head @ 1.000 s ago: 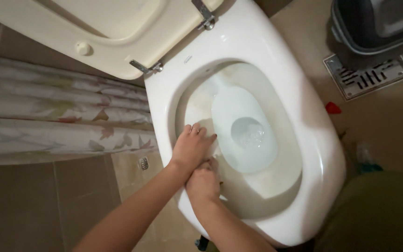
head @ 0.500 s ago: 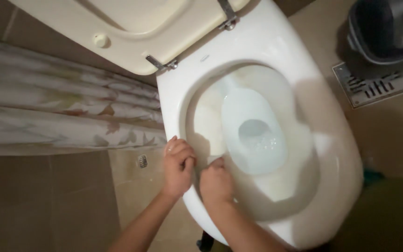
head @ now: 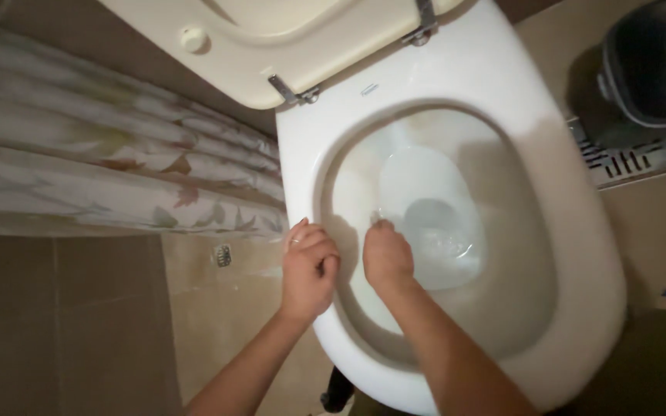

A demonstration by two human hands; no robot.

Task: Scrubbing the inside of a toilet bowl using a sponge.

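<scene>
White ceramic toilet bowl (head: 580,254), seat and lid raised, glossy rim, pale water pooled at bottom, faint staining inside

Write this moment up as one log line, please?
left hand: resting on toilet rim | right hand: inside toilet bowl, fingers closed, held item unclear | seat lid: raised

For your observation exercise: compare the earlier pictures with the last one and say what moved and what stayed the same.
The left hand slid out of the white ceramic toilet bowl onto its near-left rim and curled. The right hand pushed deeper inside, toward the water; whether it holds anything cannot be told. The raised cream seat, patterned curtain and metal floor drain stayed put.
</scene>
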